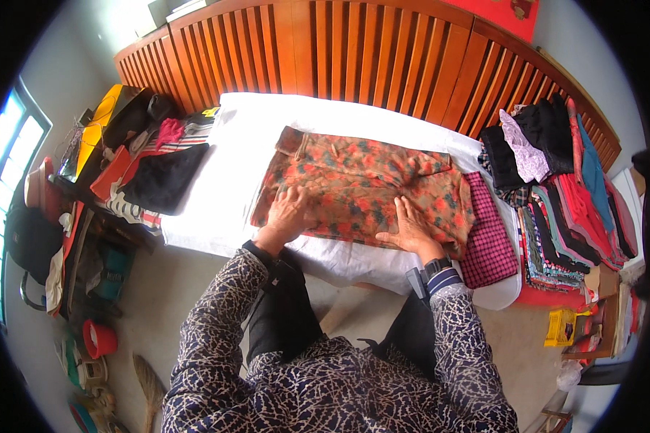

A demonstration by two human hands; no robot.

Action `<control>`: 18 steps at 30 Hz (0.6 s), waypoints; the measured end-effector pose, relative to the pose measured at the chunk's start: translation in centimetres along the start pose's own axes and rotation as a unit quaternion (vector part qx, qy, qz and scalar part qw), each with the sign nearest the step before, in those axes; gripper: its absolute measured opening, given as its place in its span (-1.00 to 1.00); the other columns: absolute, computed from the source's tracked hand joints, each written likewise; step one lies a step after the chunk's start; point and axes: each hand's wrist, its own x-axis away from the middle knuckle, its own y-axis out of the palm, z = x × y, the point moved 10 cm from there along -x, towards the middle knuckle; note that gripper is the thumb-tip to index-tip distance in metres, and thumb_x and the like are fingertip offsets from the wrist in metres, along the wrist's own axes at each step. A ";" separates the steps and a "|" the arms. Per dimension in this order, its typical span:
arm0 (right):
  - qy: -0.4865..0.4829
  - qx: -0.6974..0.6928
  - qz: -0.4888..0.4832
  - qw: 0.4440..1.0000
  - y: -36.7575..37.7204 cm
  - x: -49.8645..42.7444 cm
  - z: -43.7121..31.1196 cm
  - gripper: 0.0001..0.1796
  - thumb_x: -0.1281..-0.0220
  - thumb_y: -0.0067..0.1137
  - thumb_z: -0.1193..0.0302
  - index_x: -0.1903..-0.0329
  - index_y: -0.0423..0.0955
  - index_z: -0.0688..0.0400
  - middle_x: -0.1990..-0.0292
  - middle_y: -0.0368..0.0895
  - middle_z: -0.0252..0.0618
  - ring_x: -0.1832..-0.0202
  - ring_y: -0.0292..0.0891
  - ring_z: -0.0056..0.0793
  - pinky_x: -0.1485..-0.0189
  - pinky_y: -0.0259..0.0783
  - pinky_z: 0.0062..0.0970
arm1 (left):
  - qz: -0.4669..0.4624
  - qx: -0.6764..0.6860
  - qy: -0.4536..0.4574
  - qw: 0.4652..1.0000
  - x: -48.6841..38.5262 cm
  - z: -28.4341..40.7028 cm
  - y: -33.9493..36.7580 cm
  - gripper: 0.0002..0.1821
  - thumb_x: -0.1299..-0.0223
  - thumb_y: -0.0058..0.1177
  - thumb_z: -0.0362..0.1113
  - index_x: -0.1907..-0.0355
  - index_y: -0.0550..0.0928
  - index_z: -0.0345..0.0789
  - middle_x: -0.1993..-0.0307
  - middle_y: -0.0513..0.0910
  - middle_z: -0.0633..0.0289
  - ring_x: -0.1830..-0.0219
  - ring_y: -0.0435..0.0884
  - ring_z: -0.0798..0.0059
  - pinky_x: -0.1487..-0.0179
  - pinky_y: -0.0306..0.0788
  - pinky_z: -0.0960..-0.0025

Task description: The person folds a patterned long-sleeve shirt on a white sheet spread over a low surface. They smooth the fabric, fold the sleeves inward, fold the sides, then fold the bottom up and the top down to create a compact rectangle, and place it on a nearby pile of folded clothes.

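A pair of floral-patterned drawstring trousers (357,189) lies folded lengthwise on a white sheet (211,227), its waistband and cord at the upper left. My left hand (288,212) rests on the cloth near its left part, fingers slightly bent. Flat on the lower middle of the same garment is my right hand (410,226), thumb and fingers spread. Neither hand grips the fabric. Partly under the trousers' right end lies a pink and black checked cloth (490,238).
Stacked folded clothes (563,233) and a dark garment pile (547,135) stand at the right. More clothes, including a black folded one (165,178), lie at the left. Behind rises a slatted wooden headboard (357,54). A red bucket (99,339) and a broom (149,384) are lower left.
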 end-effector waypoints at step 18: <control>-0.025 -0.026 -0.019 0.999 -0.4 -0.2 0.0 0.37 -0.01 0.09 -0.50 -0.60 -0.24 0.17 -0.61 -0.28 0.03 -0.63 -0.39 -0.04 -0.63 -0.28 -0.10 | 0.012 0.007 0.047 0.999 -9.1 2.8 0.0 -0.49 -0.23 0.19 -0.29 -0.21 0.43 -0.34 -0.12 0.51 -0.04 -0.16 0.52 -0.07 -0.13 0.46 0.02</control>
